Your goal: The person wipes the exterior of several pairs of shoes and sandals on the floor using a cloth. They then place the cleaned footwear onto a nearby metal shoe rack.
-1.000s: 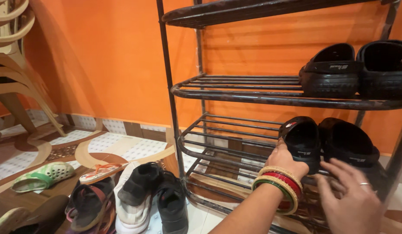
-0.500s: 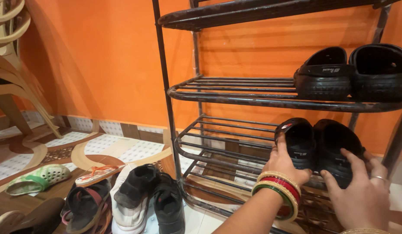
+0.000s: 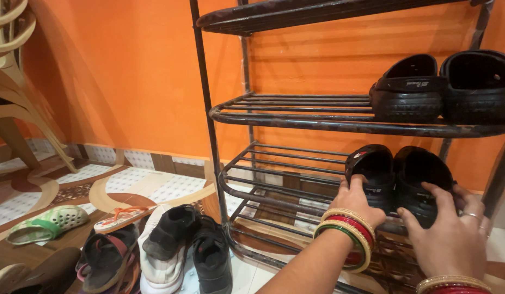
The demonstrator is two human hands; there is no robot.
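Observation:
Two black clogs stand side by side on the lower rack shelf (image 3: 274, 188). My left hand (image 3: 357, 202), bangles at the wrist, grips the heel of the left clog (image 3: 373, 171). Over the heel of the right clog (image 3: 424, 177) my right hand (image 3: 451, 237) is closed, a ring on one finger. Both clogs point toward the orange wall. The fingertips are partly hidden behind the clog heels.
Another pair of black clogs (image 3: 443, 90) sits on the middle shelf of the dark metal rack (image 3: 209, 117). On the tiled floor left of the rack lie black sneakers (image 3: 192, 247), sandals (image 3: 102, 258), a green clog (image 3: 40, 223) and an orange flip-flop (image 3: 119, 216). Stacked plastic chairs (image 3: 13, 81) stand at far left.
My right hand, open and off the shoes a second ago, has moved up and closed on the right clog. Both clogs have shifted slightly left on the shelf. The left hand keeps its grip.

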